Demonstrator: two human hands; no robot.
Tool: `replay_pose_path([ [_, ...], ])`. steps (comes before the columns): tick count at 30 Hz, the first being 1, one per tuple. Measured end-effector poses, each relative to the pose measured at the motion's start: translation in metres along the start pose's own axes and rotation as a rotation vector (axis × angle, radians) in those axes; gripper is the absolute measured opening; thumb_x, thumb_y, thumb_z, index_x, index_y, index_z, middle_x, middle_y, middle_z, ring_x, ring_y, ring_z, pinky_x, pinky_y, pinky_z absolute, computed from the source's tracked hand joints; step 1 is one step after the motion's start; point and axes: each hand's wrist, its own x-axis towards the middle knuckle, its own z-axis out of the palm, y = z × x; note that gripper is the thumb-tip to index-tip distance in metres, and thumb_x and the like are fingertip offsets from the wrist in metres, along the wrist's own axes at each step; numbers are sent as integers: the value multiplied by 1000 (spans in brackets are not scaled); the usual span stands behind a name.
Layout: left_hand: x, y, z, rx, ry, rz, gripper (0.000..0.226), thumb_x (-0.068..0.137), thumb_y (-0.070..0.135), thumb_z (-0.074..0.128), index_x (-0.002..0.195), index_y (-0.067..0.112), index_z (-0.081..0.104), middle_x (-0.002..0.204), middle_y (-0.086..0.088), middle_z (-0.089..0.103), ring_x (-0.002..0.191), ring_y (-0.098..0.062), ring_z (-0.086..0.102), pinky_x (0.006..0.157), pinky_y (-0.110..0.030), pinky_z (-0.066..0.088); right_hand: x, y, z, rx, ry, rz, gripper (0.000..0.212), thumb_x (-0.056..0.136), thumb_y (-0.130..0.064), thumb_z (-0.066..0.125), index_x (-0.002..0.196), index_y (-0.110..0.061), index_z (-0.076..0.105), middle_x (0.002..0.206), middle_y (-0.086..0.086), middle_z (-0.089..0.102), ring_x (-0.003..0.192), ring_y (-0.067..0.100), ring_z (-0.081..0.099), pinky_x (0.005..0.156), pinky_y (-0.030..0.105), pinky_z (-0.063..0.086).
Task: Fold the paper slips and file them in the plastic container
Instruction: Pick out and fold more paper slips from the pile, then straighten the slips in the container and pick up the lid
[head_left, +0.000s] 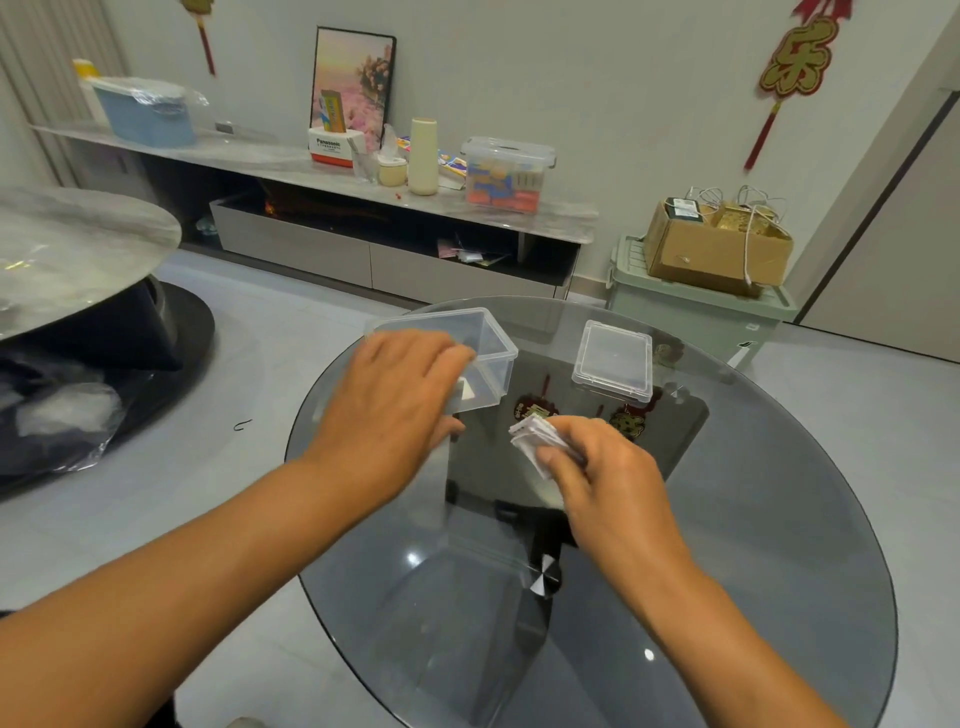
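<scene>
Pinching a small bundle of folded paper slips (535, 439) between thumb and fingers, the right hand (597, 467) hovers near the middle of the glass table (779, 519), while the left hand (395, 395), fingers extended and gripping nothing I can see, reaches over the open plastic container (485, 353) just beyond. The slips look feather-light and limp, liable to fan apart, so squeezing across the folded edges seems wisest. The container looks light and likely to skid on glass, so steady its wall.
</scene>
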Motion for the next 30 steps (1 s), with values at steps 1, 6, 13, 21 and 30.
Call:
replay_pose_path([
  [1,3,-8,-1,52,-5,-35,64,78,42,83,131,18,55,120,-5,65,110,-29,59,103,-45,41,1,1,-2,35,18,20,16,101,-25,63,113,-30,71,100,-16,66,94,8,61,82,34,51],
  [6,11,-33,10,-32,-112,-127,33,90,23,76,121,26,67,107,1,72,106,-25,65,122,-47,28,6,-2,-12,132,99,31,21,100,-26,64,115,-39,72,98,-24,67,101,2,54,82,18,41],
  [13,4,-18,-26,-403,-400,90,16,97,30,67,112,35,68,100,22,59,112,-7,56,98,-24,45,14,-19,-38,208,200,-25,22,97,-34,66,115,-46,70,96,-45,58,97,2,56,84,29,48],
  [21,-7,24,-26,-293,-302,388,55,77,67,70,120,38,50,114,25,43,109,1,38,100,-17,28,17,-16,-47,133,154,50,8,97,-37,67,104,-32,68,91,-15,70,84,10,65,77,49,57],
  [30,3,51,-14,35,-360,339,96,73,88,52,142,21,45,125,4,51,118,-20,43,113,-37,24,14,-9,-45,103,55,128,6,100,-42,59,100,-36,57,78,-9,72,70,6,70,73,46,59],
])
